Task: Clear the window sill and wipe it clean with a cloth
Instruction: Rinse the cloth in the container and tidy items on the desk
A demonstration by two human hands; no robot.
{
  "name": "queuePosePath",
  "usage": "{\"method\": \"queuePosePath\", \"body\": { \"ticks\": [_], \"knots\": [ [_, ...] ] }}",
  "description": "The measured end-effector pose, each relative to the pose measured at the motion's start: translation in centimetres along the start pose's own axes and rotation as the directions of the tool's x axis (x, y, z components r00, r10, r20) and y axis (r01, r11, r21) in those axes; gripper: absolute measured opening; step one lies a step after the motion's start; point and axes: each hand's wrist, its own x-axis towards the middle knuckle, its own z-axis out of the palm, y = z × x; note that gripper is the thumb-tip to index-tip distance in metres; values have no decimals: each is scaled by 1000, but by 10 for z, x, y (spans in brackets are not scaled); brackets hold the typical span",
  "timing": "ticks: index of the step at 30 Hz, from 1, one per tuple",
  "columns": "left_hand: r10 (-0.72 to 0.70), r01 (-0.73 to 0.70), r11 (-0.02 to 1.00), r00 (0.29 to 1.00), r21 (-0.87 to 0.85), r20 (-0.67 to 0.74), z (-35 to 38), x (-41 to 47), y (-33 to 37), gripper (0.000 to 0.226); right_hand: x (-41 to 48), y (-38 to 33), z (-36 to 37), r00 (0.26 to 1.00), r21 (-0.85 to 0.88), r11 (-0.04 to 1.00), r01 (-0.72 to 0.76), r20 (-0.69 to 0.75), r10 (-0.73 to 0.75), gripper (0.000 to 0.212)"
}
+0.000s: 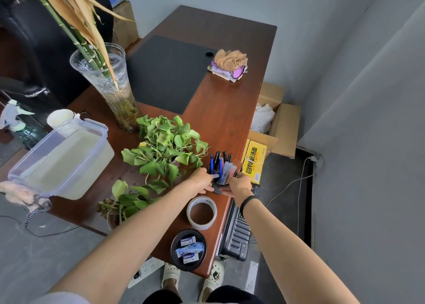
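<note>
Gripping a black round pen cup (221,181) full of blue and black pens from both sides, the left hand (202,182) and right hand (239,186) curl their fingers round it at the brown wooden desk's (230,110) right edge. The crumpled tan-and-purple cloth (230,65) lies on the desk well apart, at twelve o'clock from the pen cup.

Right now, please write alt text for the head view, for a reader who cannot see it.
The left hand and right hand hold a black pen holder at the edge of a brown desk. Leafy plants, a tape roll, a glass vase and a cloth share it.
</note>
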Motion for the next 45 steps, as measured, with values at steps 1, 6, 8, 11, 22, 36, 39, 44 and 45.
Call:
{"method": "queuePosePath", "body": {
  "ticks": [1,6,8,11,22,36,39,44,45],
  "knots": [
    [-6,6,1000,1000,10,2,0,-1,1,33,-2,0,-1,999,-85,996,22,-23,-24,46],
    [162,-116,961,971,250,-174,-20,1,22,17,-14,-21,-2,880,-272,904,329,-259,-398,34],
    [282,-213,938,927,272,-247,-36,-2,32,23,-25,-40,4,819,-300,852,428,-271,-507,30],
    [392,-354,920,847,171,-358,-63,-21,40,30,-46,-65,23,841,-258,824,504,-73,-537,25],
    [112,-30,993,526,113,-843,-168,-52,-28,36,-55,-51,103,944,-300,918,261,276,-179,16],
    [-199,84,921,940,-380,-276,-205,0,-43,25,-20,-32,153,984,-237,968,88,172,-47,36],
    [-160,87,894,978,-439,-134,-207,9,-40,24,-16,-35,157,993,-205,977,51,113,-29,37],
    [-147,17,826,971,-563,-187,-209,26,-25,18,-10,-47,162,991,-148,985,87,111,-71,11],
    [-134,1,825,972,-565,-194,-211,30,-22,16,-11,-51,163,992,-125,988,89,103,-76,13]
  ]
}}
